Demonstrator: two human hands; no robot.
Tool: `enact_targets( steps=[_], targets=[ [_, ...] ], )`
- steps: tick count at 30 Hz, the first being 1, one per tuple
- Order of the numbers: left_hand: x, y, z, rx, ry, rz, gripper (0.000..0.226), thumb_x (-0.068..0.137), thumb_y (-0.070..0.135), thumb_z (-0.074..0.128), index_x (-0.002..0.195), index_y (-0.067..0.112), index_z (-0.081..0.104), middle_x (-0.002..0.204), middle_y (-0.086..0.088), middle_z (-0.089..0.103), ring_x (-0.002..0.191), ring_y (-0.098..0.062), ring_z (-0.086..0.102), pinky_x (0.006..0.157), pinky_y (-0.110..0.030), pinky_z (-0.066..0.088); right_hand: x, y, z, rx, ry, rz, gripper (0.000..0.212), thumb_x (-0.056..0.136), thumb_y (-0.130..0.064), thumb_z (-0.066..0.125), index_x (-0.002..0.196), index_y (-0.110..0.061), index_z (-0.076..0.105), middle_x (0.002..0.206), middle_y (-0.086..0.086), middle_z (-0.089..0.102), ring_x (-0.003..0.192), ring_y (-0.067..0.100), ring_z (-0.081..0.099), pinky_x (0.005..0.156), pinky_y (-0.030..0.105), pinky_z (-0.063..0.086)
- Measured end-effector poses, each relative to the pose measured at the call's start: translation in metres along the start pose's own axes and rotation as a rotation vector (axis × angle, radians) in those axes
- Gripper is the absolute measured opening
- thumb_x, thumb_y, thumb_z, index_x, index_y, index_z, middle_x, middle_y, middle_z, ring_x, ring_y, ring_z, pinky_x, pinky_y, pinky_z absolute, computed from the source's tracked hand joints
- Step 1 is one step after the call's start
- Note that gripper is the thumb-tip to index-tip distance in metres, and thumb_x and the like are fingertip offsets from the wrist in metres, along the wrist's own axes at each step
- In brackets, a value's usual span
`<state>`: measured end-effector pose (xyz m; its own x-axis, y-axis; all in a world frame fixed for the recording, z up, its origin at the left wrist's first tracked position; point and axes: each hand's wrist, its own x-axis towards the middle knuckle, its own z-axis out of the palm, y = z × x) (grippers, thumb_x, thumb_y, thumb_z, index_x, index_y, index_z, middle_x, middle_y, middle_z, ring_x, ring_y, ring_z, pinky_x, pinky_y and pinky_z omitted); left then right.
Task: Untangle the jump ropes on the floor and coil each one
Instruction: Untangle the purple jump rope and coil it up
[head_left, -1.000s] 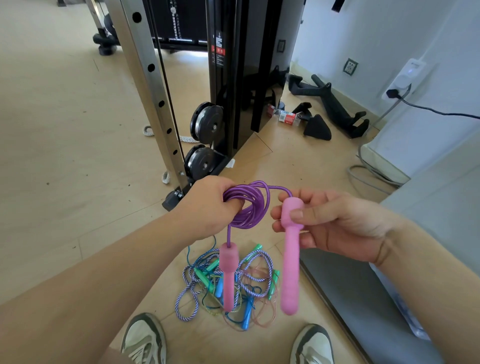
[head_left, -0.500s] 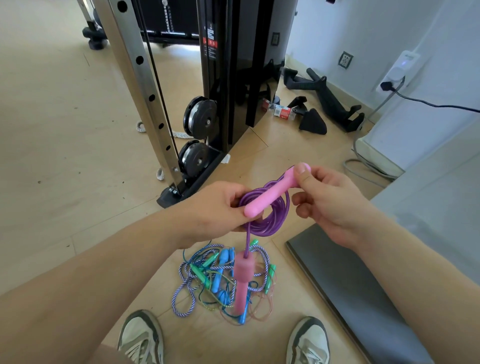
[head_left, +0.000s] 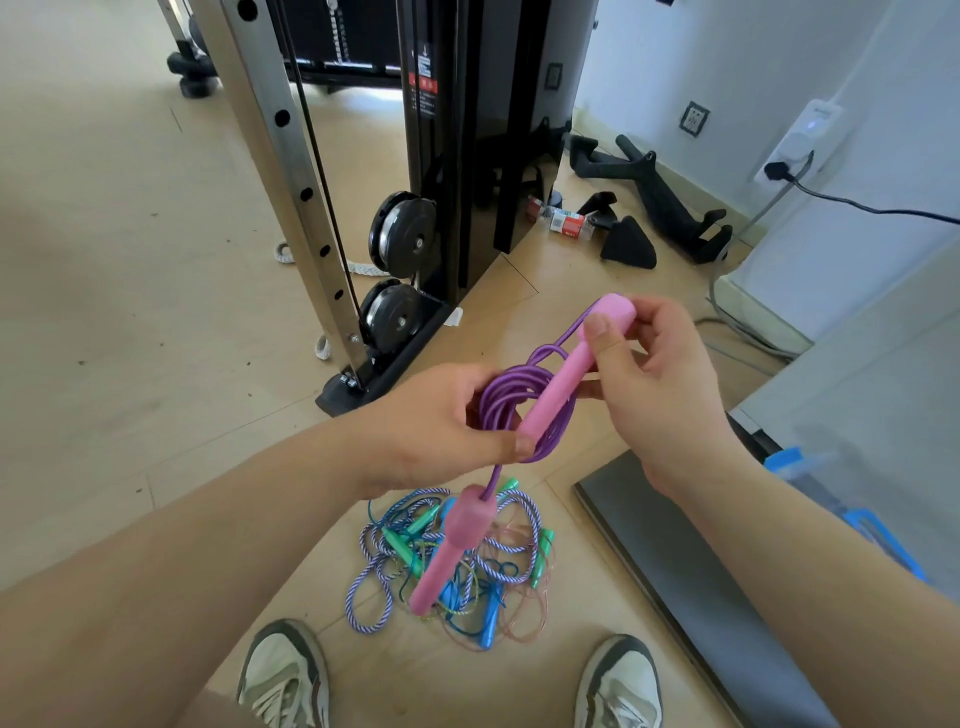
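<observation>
The left hand (head_left: 436, 426) is curled round a purple rope (head_left: 491, 410) wound into a small coil, held at chest height above the floor (head_left: 130, 312); its fingers close over the far side of the loops and the thumb lies along the near side, its tip against the lower end of a pink handle (head_left: 558, 387). That handle lies tilted across the coil, lower end to the left and upper end to the right. The right hand (head_left: 660, 389) pinches the upper end between the thumb on top and the curled fingers behind. A short length of purple rope runs from that upper end back down into the coil. From the bottom of the coil a single strand drops to the second handle (head_left: 447, 545), also pink, which hangs free and slants down to the left. Straight below it, on the floor between two grey-and-white shoes (head_left: 285, 675), lies a tangle (head_left: 488, 571) of other ropes: a blue-and-white striped one, thin blue and clear pinkish ones, with green and blue handles among them. Just to the right of the tangle is a dark grey mat (head_left: 685, 582). Farther off stand a black cable machine (head_left: 467, 156) with two pulleys at its base and a steel post (head_left: 291, 171) with holes.
</observation>
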<state>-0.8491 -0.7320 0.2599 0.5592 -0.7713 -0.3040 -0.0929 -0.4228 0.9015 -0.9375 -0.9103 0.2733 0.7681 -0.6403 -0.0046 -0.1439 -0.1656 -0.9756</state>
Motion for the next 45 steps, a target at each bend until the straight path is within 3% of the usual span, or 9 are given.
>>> enact_targets(
  steps=[7,13,16,22,32,34,39,43,45],
  targets=[
    [-0.003,-0.003,-0.006,0.072,-0.022,-0.015,0.038,0.091,0.017,0.075,0.123,0.034,0.065,0.106,0.006,0.076,0.102,-0.012,0.072,0.095,-0.043,0.059,0.002,0.004,-0.013,0.130,-0.339,0.128,0.049,0.089,-0.007,0.075,0.124,-0.018,0.042,0.109,0.016,0.076,0.100,0.030,0.076,0.089,0.052,0.062],
    [-0.004,0.002,-0.006,0.067,-0.049,0.029,0.037,0.092,0.016,0.074,0.121,0.037,0.065,0.107,0.008,0.076,0.105,-0.011,0.072,0.098,-0.042,0.058,0.006,0.000,-0.023,0.167,-0.460,0.161,0.036,0.090,-0.005,0.076,0.120,-0.001,0.058,0.116,0.023,0.071,0.105,0.035,0.074,0.091,0.056,0.060],
    [-0.004,0.002,-0.004,0.040,-0.055,0.038,0.040,0.093,0.013,0.073,0.123,0.037,0.064,0.110,0.008,0.076,0.107,-0.011,0.071,0.100,-0.043,0.057,0.004,0.001,-0.024,0.111,-0.517,0.146,0.052,0.084,-0.001,0.081,0.126,-0.006,0.051,0.115,0.024,0.071,0.106,0.041,0.072,0.092,0.058,0.059],
    [-0.004,0.003,-0.005,-0.066,-0.003,0.045,0.029,0.095,0.026,0.073,0.124,0.029,0.069,0.110,0.001,0.077,0.104,-0.018,0.074,0.094,-0.044,0.061,-0.006,0.005,-0.018,0.223,-0.462,0.125,0.047,0.097,0.002,0.063,0.134,-0.013,0.038,0.113,0.027,0.070,0.103,0.037,0.074,0.084,0.046,0.063],
    [0.000,0.007,0.004,-0.178,0.073,-0.069,0.026,0.091,0.017,0.079,0.113,0.014,0.067,0.099,-0.010,0.078,0.083,-0.023,0.079,0.077,-0.035,0.065,-0.010,0.006,-0.009,0.084,-0.437,-0.054,0.041,0.099,0.003,0.060,0.121,-0.028,0.044,0.114,0.011,0.071,0.096,0.036,0.076,0.088,0.053,0.061],
    [0.003,0.006,0.006,-0.154,0.117,-0.076,0.025,0.089,0.018,0.080,0.111,0.015,0.068,0.097,-0.011,0.078,0.083,-0.023,0.078,0.079,-0.039,0.065,-0.010,0.008,-0.006,0.025,-0.429,-0.104,0.045,0.095,0.002,0.064,0.116,-0.034,0.048,0.116,0.005,0.070,0.101,0.032,0.075,0.091,0.056,0.059],
    [0.008,0.004,0.004,-0.162,0.202,-0.109,0.020,0.086,0.016,0.080,0.102,0.012,0.069,0.094,-0.015,0.077,0.089,-0.027,0.077,0.092,-0.052,0.059,-0.012,0.010,0.002,-0.181,-0.383,-0.272,0.051,0.086,0.008,0.072,0.108,-0.034,0.054,0.105,0.000,0.066,0.100,0.021,0.069,0.080,0.045,0.061],
    [0.007,0.002,0.001,-0.187,0.182,-0.120,0.017,0.090,0.014,0.076,0.105,0.010,0.070,0.097,-0.018,0.077,0.094,-0.035,0.076,0.094,-0.056,0.058,-0.014,0.010,0.003,-0.095,-0.428,-0.175,0.040,0.084,0.002,0.075,0.102,-0.029,0.059,0.102,0.001,0.067,0.098,0.028,0.066,0.077,0.046,0.061],
    [0.006,0.000,-0.001,-0.200,0.199,-0.139,0.011,0.093,0.010,0.069,0.103,0.008,0.071,0.096,-0.021,0.077,0.091,-0.038,0.076,0.089,-0.057,0.060,-0.014,0.007,-0.001,-0.013,-0.514,-0.083,0.032,0.084,-0.016,0.079,0.108,-0.027,0.062,0.112,0.001,0.071,0.106,0.030,0.068,0.085,0.045,0.060]
  ],
)
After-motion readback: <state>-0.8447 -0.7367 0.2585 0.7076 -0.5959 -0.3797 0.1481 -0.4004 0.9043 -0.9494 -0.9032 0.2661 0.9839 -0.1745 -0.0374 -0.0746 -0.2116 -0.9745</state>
